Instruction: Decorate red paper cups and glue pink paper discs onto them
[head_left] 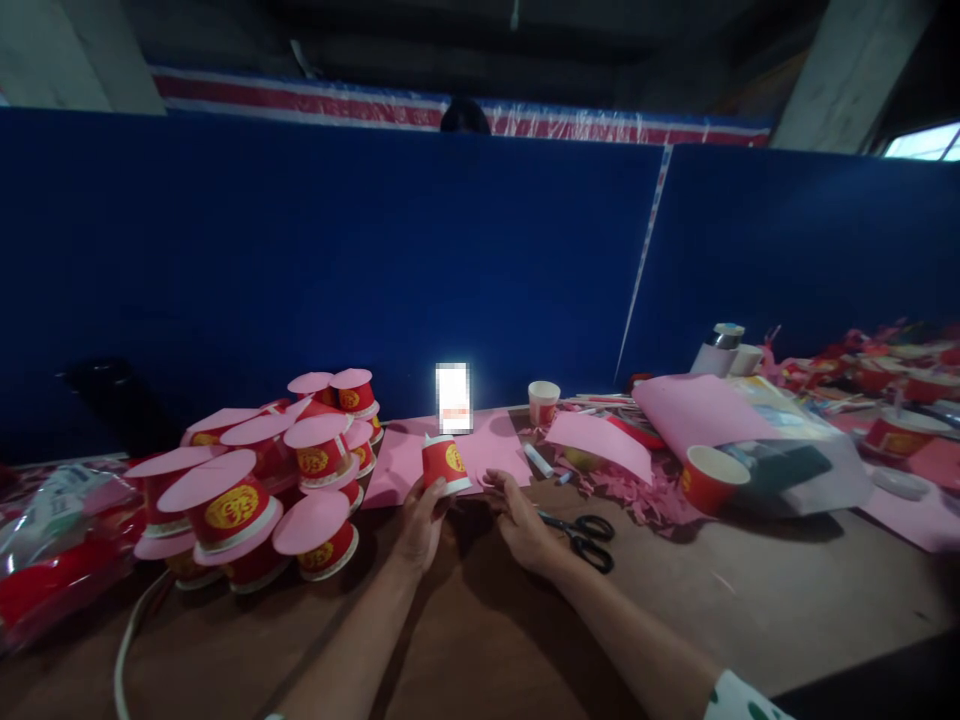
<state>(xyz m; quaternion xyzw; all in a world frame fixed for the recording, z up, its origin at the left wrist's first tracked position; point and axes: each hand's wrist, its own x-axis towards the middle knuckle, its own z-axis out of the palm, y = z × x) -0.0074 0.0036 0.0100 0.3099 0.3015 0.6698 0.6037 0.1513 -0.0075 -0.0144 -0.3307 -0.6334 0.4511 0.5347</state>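
In my left hand is a red paper cup, tipped over with its white rim down and a gold emblem facing right. A small white bit stands up at the cup's top edge. My right hand hovers just right of the cup, apart from it, with fingers loosely bent and spread. I cannot make out anything held in it. Beneath and behind both hands lies a pink paper sheet. Black-handled scissors rest beside my right wrist.
Stacked upturned red cups with pink paper discs fill the left side. A lit phone leans before the blue partition. On the right are a glue stick, pink shreds and an upright cup. A person's head shows beyond the partition.
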